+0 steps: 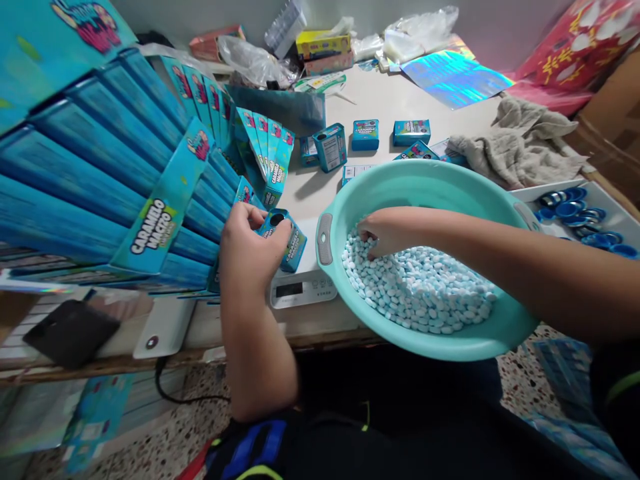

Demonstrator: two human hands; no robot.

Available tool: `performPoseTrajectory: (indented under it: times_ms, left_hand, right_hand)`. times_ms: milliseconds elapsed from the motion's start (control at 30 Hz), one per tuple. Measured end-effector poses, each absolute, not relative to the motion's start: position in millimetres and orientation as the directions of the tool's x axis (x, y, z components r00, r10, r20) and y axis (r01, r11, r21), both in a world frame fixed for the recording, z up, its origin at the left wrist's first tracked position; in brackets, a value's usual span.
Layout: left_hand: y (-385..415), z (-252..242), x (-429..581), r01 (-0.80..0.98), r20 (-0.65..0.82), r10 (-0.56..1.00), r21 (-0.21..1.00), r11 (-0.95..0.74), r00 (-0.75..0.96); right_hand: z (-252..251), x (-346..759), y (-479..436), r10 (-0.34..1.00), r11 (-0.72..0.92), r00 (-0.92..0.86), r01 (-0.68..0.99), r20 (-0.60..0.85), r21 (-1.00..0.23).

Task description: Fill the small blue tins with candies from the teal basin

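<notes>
My left hand is wrapped round a small blue candy box with a dark round hole in its top, holding it upright over a white digital scale. A big turquoise basin stands to the right, part filled with small white and pale blue candies. Down in the basin, my right hand has its fingers curled in among the candies at the left side. What lies inside those fingers is mostly hidden.
Tall blue display cartons crowd the left. Several small boxes stand behind the basin. At right are a grey cloth and a white tray of blue and silver lids. A phone lies near the table's front edge.
</notes>
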State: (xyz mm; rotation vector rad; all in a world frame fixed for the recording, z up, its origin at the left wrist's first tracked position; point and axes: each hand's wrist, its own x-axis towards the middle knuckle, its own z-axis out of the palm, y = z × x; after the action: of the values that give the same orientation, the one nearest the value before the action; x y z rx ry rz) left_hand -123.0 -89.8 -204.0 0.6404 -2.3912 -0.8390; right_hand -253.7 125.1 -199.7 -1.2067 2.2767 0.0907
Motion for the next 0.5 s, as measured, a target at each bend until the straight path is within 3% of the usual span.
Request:
performPoseTrajectory:
  times_ms: [133,300,500]
  left_hand:
    - [-88.0,-208.8,-127.5,-0.204,0.365,-0.575,0.688,0.697,-0.733]
    - [-86.4,-205.2,-128.6,-0.011,0.467,-0.588,0.777,0.629,-0.661]
    - [-86.2,-202.5,-127.0,0.123,0.577,-0.581,0.762,0.635,-0.574]
  right_hand:
    - [-199.5,-253.5,125.8,-0.741,0.599,-0.452,-0.779,-0.497,-0.185]
    - [-198.5,-253.2,126.4,-0.739,0.601,-0.451,-0.776,-0.5,-0.188]
    - [-200.7,-254.4,126.0,-0.733,0.602,-0.444,-0.777,-0.515,-0.187]
